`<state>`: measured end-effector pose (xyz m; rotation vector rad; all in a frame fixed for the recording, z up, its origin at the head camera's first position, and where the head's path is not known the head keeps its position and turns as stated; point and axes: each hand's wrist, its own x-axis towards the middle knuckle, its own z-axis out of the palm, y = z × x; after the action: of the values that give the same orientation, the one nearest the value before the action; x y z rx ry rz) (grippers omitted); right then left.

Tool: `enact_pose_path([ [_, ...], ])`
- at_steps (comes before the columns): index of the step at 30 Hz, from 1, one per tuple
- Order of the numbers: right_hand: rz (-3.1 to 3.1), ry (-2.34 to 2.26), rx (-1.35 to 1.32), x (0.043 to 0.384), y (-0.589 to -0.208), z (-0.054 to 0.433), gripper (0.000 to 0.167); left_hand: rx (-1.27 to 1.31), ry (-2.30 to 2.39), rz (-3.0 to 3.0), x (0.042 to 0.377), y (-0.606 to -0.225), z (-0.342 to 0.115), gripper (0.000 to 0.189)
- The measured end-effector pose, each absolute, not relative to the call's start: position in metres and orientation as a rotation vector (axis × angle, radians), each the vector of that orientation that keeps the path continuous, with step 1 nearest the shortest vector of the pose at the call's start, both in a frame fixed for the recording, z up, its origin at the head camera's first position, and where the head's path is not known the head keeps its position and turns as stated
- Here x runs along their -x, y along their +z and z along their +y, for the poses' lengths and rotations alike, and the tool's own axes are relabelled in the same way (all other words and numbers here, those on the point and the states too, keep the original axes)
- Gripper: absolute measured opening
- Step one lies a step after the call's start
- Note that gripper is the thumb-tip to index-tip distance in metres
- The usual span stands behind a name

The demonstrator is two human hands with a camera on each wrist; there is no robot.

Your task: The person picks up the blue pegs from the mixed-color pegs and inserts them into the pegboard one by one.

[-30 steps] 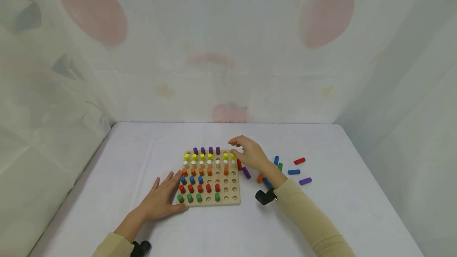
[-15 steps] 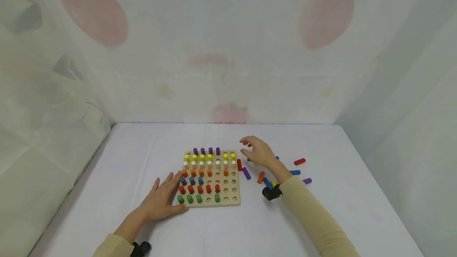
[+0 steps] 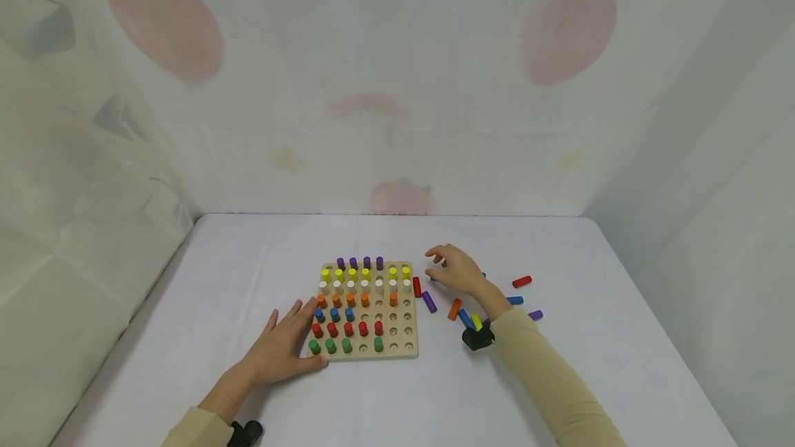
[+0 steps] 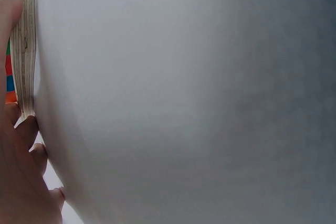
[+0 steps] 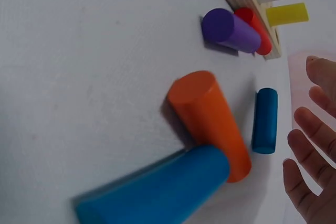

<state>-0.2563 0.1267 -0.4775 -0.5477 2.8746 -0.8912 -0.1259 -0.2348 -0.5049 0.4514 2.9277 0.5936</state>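
Note:
A wooden pegboard (image 3: pixel 399 326) holds rows of short coloured pegs, with bare holes mostly toward its right side. My left hand (image 3: pixel 282 347) rests at its near left corner, fingers spread along the left side and thumb at the front edge. In the left wrist view the thumb (image 4: pixel 11 11) touches the layered wood edge. My right hand (image 3: pixel 456 271) hovers right of the board, fingers slightly bent and holding nothing. Just below those fingers lies a blue peg (image 5: pixel 265 121), mostly hidden by the hand in the head view.
Loose pegs lie right of the board: a red peg (image 3: pixel 417 287) against its side, a purple peg (image 3: pixel 429 301), an orange peg (image 3: pixel 455 309), a blue peg (image 3: pixel 465 319) and a yellow peg (image 3: pixel 476 322). Farther right lies another red peg (image 3: pixel 522 281).
My right hand has moved right, away from the board's far right corner, and down over the loose pegs. A yellow peg stands in that corner. The left hand stays put.

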Motion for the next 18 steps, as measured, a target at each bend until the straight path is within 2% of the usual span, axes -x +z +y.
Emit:
enact_pose_path([
  [18, 2.837, -0.875, 0.481, 0.258, -0.501, 0.136, 0.032, -0.442, 0.589, 2.927, 0.126, -0.505, -0.235, 0.110],
])
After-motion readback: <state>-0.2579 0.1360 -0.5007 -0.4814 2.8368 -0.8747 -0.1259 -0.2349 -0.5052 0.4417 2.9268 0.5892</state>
